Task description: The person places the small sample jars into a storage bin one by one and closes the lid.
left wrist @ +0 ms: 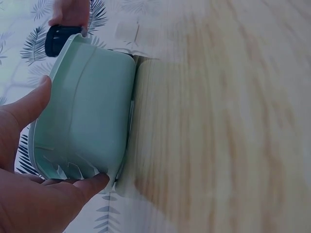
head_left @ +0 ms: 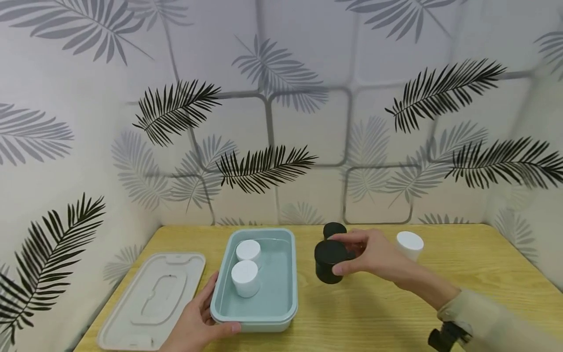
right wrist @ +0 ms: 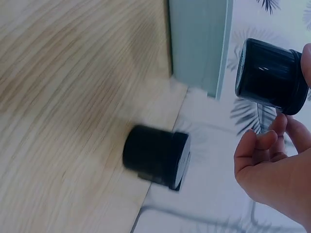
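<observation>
My left hand point(head_left: 195, 315) grips a light blue-green plastic container point(head_left: 277, 288) at its near left corner, thumb along the front and fingers round the side. Two white lidded jars point(head_left: 245, 279) stand inside, along its left half. To the right, my right hand point(head_left: 374, 256) holds a black lidded jar point(head_left: 329, 264) by its lid, between thumb and fingers, raised over the table. In the right wrist view this jar point(right wrist: 269, 75) is upright and apart from the container's wall. Another black jar point(right wrist: 153, 155) stands on the table beyond it, with a dark edge showing behind.
A pale container lid point(head_left: 116, 313) lies flat on the wooden table point(head_left: 475, 274), left of the container. One white jar point(head_left: 410, 244) stands behind my right forearm, partly covered by it. A leaf-patterned wall covering point(head_left: 308, 127) rises at the table's back and sides.
</observation>
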Motion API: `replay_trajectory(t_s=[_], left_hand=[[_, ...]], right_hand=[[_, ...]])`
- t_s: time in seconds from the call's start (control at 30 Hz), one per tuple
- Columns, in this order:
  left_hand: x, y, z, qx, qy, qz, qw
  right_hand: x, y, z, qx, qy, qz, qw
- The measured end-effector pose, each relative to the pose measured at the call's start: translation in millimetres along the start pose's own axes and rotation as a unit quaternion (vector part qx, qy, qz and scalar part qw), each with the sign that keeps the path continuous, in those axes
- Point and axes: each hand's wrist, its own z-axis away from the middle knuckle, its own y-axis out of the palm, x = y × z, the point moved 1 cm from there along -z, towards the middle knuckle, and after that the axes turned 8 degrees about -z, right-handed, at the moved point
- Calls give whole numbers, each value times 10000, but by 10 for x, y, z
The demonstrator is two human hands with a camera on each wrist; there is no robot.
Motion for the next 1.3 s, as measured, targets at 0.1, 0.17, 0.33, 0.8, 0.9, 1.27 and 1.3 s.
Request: replay_trajectory(t_s=[0.1, 0.17, 0.33, 0.8, 0.9, 1.27, 1.3], left_hand=[[2, 1, 6, -9, 47, 46, 10000], [0, 2, 8, -32, 53, 39, 10000], [-14, 4, 8, -134, -33, 31, 9999], [-35, -12, 6, 78, -135, 106, 9998], [-34, -12, 9, 106, -161, 116, 9997], [-30, -11, 9, 193, 7, 140, 9997], [-34, -11, 8, 170, -6, 103, 9998]], right_hand=[[55, 163, -108, 92, 39, -119, 9999], [96, 263, -180, 67, 37, -100, 9999], [203, 507, -350, -1, -110, -71, 9999], [266, 1151, -608, 736, -418, -209, 9962], [237, 1252, -635, 776, -424, -258, 9957], [138, 1497, -665, 889, -242, -238, 9955], [131, 1515, -667, 894, -237, -230, 9954]])
